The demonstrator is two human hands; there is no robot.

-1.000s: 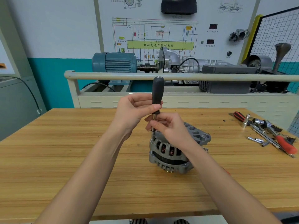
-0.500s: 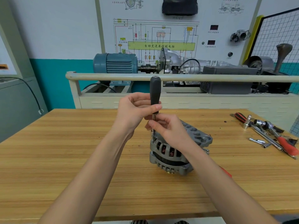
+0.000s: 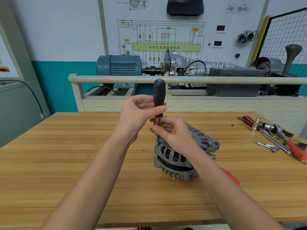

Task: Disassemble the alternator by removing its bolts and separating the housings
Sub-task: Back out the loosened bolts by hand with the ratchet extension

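A grey alternator (image 3: 176, 160) stands on the wooden table (image 3: 66, 163), its ribbed housings stacked with copper windings showing through the slots. A black-handled nut driver (image 3: 159, 97) stands upright on a bolt at the alternator's left rim. My left hand (image 3: 137, 113) grips the lower part of the handle. My right hand (image 3: 172, 133) pinches the metal shaft just below the handle and covers the top of the alternator. A loose bolt (image 3: 212, 156) lies beside the alternator's right side.
Ratchets, sockets and red-handled tools (image 3: 279, 138) lie scattered at the table's right end. A red object (image 3: 232, 177) peeks out from under my right forearm. Behind the table a rail (image 3: 116, 79) fronts a training rig with a blue motor (image 3: 119, 64).
The driver handle has shifted slightly left and my fingers have changed their grip on it; both hands stay at the same bolt. The alternator has not moved.
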